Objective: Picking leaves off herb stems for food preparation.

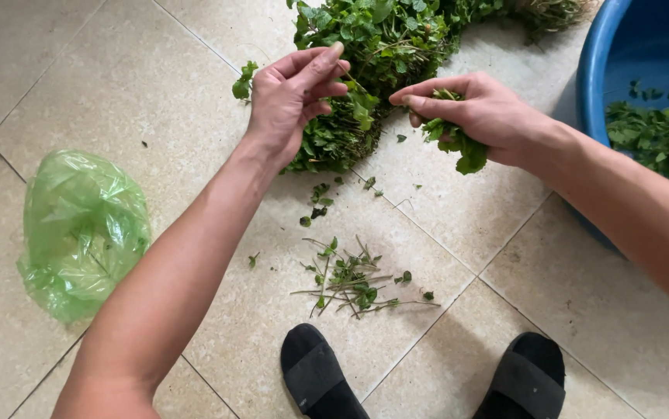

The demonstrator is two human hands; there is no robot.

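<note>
herb pile (381, 46) under both hands, crumpled green plastic bag (82, 229) far left

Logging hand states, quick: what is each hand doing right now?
Left hand: fingers pinched on a sprig from the herb pile.
Right hand: closed on a bunch of picked leaves.

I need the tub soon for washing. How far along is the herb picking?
Done: picked leaves lie in the blue tub and bare stems lie on the floor tiles. In hand: the left hand pinches a sprig; the right hand holds picked leaves. Left: a big herb pile remains unpicked.
</note>
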